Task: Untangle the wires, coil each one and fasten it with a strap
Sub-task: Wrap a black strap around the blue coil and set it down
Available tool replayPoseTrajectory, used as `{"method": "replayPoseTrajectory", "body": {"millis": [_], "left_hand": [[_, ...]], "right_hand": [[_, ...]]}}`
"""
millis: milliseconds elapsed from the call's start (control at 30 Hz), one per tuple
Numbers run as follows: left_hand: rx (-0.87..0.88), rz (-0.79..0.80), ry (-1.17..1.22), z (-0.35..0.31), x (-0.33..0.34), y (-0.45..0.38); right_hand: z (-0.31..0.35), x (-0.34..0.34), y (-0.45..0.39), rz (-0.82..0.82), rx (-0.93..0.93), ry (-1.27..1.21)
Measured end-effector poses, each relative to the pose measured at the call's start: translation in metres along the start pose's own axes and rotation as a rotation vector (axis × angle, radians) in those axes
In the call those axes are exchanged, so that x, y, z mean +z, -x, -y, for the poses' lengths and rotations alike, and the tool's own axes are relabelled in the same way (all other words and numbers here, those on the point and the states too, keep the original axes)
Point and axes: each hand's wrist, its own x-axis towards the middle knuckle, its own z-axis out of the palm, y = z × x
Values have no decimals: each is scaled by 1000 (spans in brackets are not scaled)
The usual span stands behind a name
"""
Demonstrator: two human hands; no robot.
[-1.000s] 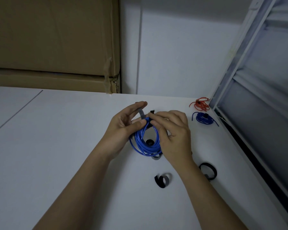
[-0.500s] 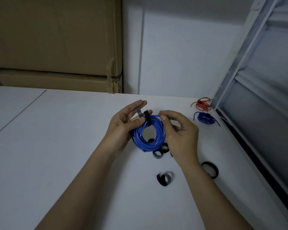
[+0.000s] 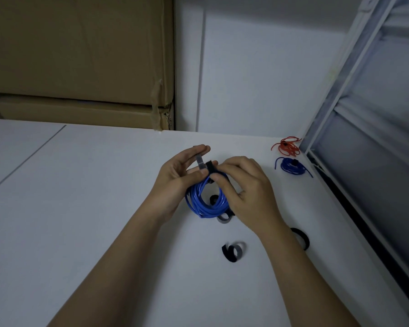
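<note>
White table (image 3: 85,208) under dim light, cardboard boxes (image 3: 80,67) behind: strapping step on the big blue coil.

Head view: blue coil (image 3: 200,200) now held upright between both hands above table; left hand (image 3: 175,178) pinching coil and strap (image 3: 207,165), right hand (image 3: 242,187) back on strap from half a second ago, closing wrap. Spare straps (image 3: 233,251) close by; red bundle (image 3: 287,146), small blue bundle (image 3: 292,166) already tied far right.

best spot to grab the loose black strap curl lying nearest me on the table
Pinch the loose strap from above, across the raised wall of its curl. It stands on edge in an open loop on the table, apart from the other straps and clear of both arms, so a finger can drop inside the loop.
</note>
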Motion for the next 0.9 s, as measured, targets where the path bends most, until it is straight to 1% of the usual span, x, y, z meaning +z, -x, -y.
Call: {"method": "replayPoseTrajectory", "body": {"millis": [67,167,267,333,400,500,633,733,800,900], "left_hand": [[-2,29,-48,0,2,1],[7,57,-78,-2,4,2],[16,59,-75,-4,4,3],[17,52,-62,-5,3,2],[21,40,-53,-5,1,1],[20,24,-81,-5,0,1],[3,16,-80,-8,2,3],[-38,8,45,-11,2,3],[-69,-7,122,-12,0,3],[-53,-58,55,-11,0,2]], "right_hand": [[1,0,0,-42,27,5],[4,1,1,-72,57,-63],[2,3,1,-88,-21,-83],[0,3,0,-48,-31,-114],[-1,3,0,44,-19,-128],[-1,4,1,125,12,-98],[4,4,0,95,-19,-39],[8,3,0,48,-78,35],[9,2,0,48,-102,63],[7,6,1,61,-129,85]]}}
